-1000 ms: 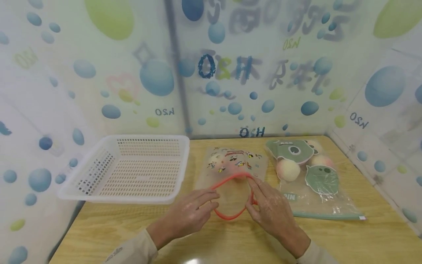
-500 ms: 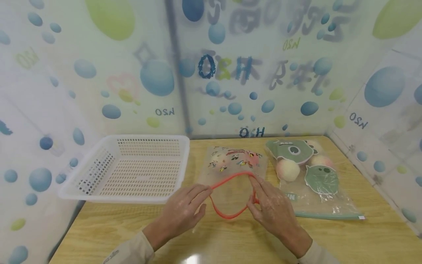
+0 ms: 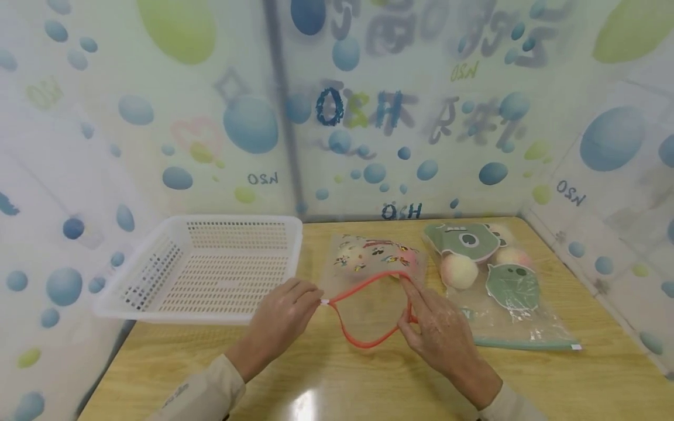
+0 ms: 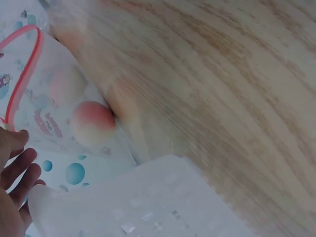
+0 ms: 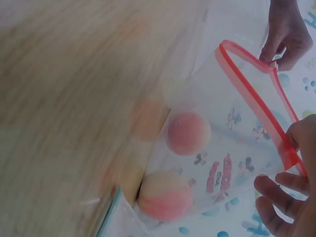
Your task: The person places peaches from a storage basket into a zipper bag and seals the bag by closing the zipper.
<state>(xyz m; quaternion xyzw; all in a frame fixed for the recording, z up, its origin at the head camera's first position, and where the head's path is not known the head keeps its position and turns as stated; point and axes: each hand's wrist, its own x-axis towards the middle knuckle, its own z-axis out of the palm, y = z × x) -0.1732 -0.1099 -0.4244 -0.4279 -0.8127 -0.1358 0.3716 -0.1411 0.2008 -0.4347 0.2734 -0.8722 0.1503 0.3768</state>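
Observation:
A clear zip bag point(image 3: 342, 275) with a red rim and small cartoon prints lies on the table, its mouth spread wide. Peaches, red and cream, show inside it; one peach point(image 5: 188, 133) appears in the right wrist view and a peach point(image 4: 93, 123) in the left wrist view. My left hand point(image 3: 284, 316) pinches the left corner of the rim, at the white slider point(image 3: 325, 302). On the right side, my right hand point(image 3: 442, 330) pinches the red rim between thumb and fingers, with the other fingers loosely bent.
A white perforated plastic basket point(image 3: 189, 319) stands to the left. At the right lies a second zip bag point(image 3: 518, 327) with green cartoon prints, a green zip and several peaches. A printed curtain-like wall point(image 3: 337, 169) borders the back of the wooden table point(image 3: 337, 386).
My left hand has slid left along the rim to the corner, where the white slider now shows. The bag's mouth is stretched a little further leftward. My right hand has shifted slightly right.

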